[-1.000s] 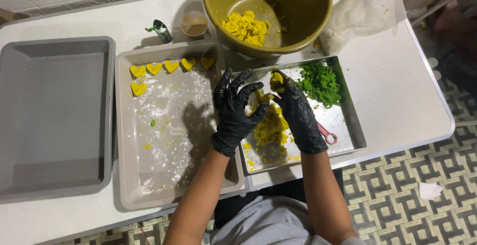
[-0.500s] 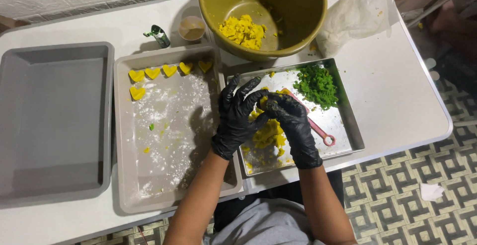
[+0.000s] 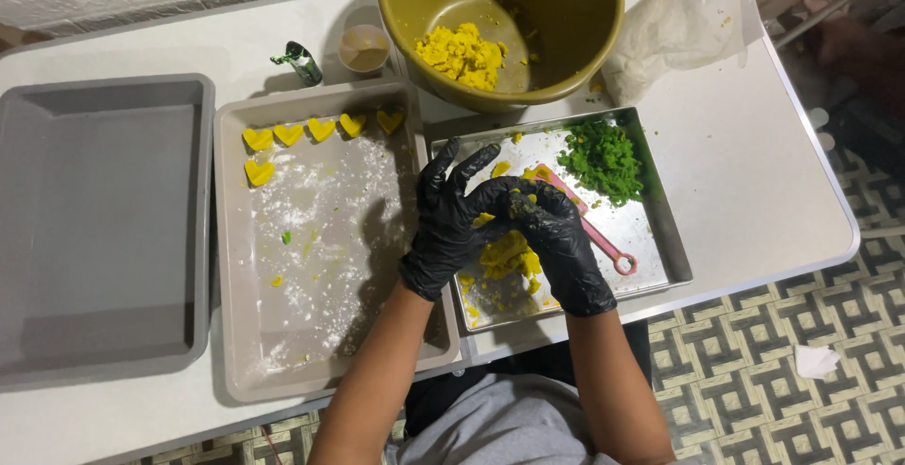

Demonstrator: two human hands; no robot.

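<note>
Both my hands wear black gloves and meet over a shiny metal tray. My left hand has its fingers spread and cups my right hand, which is closed around a small lump of dough that is mostly hidden. Under them lie yellow dough pieces, a pink mould tool and a heap of green filling. Several yellow heart-shaped pieces line the top of a floured beige tray to the left.
A large olive bowl with yellow dough stands behind the metal tray. A grey baking pan sits at far left. A small cup, a green wrapper and a plastic bag lie at the back.
My hands have shifted slightly while working the lump between them; the pink tool is now more exposed on the metal tray. Nothing else has moved.
</note>
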